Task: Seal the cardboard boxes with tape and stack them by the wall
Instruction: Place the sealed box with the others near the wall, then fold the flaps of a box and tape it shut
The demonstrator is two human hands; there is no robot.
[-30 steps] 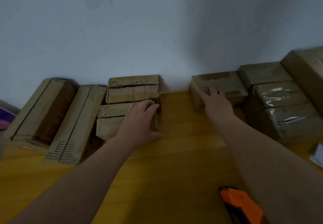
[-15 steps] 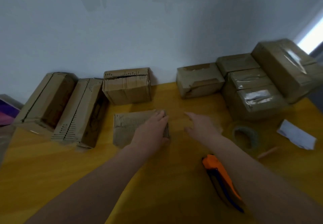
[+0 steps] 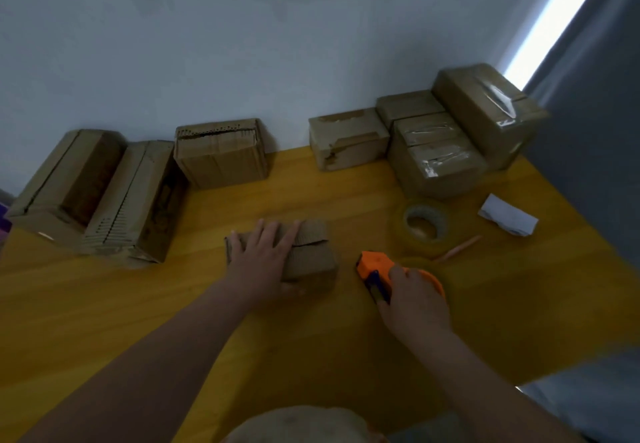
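A small unsealed cardboard box [image 3: 311, 255] lies in the middle of the yellow table [image 3: 242, 321]. My left hand [image 3: 263, 262] rests flat on its top with the fingers spread. To the right, my right hand [image 3: 412, 300] closes around an orange tape dispenser [image 3: 377, 264] lying on the table. A roll of clear tape [image 3: 423, 226] sits just behind the dispenser. Taped boxes [image 3: 440, 158] are stacked by the wall at the back right.
Three unsealed boxes [image 3: 221, 155] stand along the wall at the back left, two of them leaning [image 3: 104, 193]. One brown box [image 3: 346, 138] sits by the wall at centre. A white folded paper [image 3: 507, 219] and a thin stick [image 3: 457, 248] lie right of the tape roll.
My left hand pulled the small box from the wall to the table's middle. My right hand left the box by the wall, came back and took hold of the orange dispenser.
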